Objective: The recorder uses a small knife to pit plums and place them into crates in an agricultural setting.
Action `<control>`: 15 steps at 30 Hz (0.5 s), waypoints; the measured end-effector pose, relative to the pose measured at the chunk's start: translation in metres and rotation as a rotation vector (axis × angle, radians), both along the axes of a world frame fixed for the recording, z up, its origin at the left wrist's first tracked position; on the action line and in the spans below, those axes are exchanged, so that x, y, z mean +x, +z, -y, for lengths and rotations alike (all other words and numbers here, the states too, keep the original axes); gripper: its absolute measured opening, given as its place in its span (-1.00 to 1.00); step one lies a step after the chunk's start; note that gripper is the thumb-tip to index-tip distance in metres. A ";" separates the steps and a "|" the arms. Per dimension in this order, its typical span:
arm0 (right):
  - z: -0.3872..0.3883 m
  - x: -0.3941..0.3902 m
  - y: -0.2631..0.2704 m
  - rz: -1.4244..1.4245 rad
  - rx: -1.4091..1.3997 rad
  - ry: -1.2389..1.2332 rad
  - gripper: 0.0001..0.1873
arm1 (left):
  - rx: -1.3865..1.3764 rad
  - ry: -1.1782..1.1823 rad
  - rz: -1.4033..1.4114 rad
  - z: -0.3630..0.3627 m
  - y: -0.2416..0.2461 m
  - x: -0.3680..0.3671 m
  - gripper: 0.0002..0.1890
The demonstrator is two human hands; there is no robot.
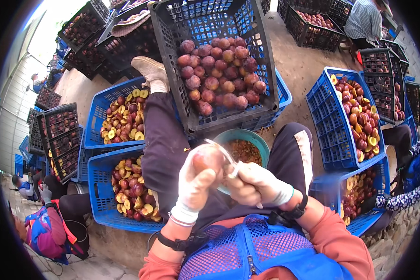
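Note:
My left hand (196, 183), in a pale glove, holds a whole reddish plum (207, 159) above my lap. In my gloved right hand (262, 183) is a small knife (228, 152) with a thin, curved-looking blade. The blade passes close along the plum's right side; blur hides whether it touches. Just beyond the hands, between my knees, a teal basin (265, 148) contains many brown plum stones. Farther forward, a tilted black plastic crate (271, 75) of whole plums rests on a blue crate (282, 92).
To my left are two blue crates (92, 126) of cut plums, one above the other in view. More blue crates (330, 129) of halves stand at right. Several people sit nearby, including one in a striped shirt (364, 21). Black crates (77, 28) are stacked at the far left.

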State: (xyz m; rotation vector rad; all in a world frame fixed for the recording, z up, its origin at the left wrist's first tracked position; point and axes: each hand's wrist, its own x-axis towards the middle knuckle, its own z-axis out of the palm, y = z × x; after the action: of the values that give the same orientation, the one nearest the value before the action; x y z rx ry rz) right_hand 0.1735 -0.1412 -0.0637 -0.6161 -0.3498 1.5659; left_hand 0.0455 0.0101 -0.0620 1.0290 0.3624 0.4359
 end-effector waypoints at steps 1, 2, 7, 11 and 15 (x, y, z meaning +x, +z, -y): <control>0.005 -0.001 -0.006 -0.226 0.110 0.071 -0.60 | -0.054 -0.024 0.036 -0.005 0.004 0.000 -0.33; 0.005 -0.003 -0.003 -0.006 -0.005 -0.090 -0.61 | -0.109 -0.013 0.021 -0.010 0.006 -0.002 -0.23; 0.003 -0.009 -0.019 1.480 0.016 -0.565 -0.74 | 0.061 -0.054 -0.052 -0.010 0.016 0.004 -0.15; -0.001 -0.019 -0.021 1.549 0.023 -0.600 -0.73 | 0.043 -0.085 -0.080 -0.002 0.012 0.005 -0.24; -0.002 -0.024 -0.019 1.581 0.039 -0.640 -0.73 | 0.032 -0.079 -0.139 0.003 0.020 0.007 -0.32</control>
State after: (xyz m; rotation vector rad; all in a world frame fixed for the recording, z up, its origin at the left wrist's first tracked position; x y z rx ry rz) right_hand 0.1499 -0.1392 -0.0831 -1.6599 -1.1795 0.1850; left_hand 0.0520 0.0072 -0.0422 1.1041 0.4388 0.3010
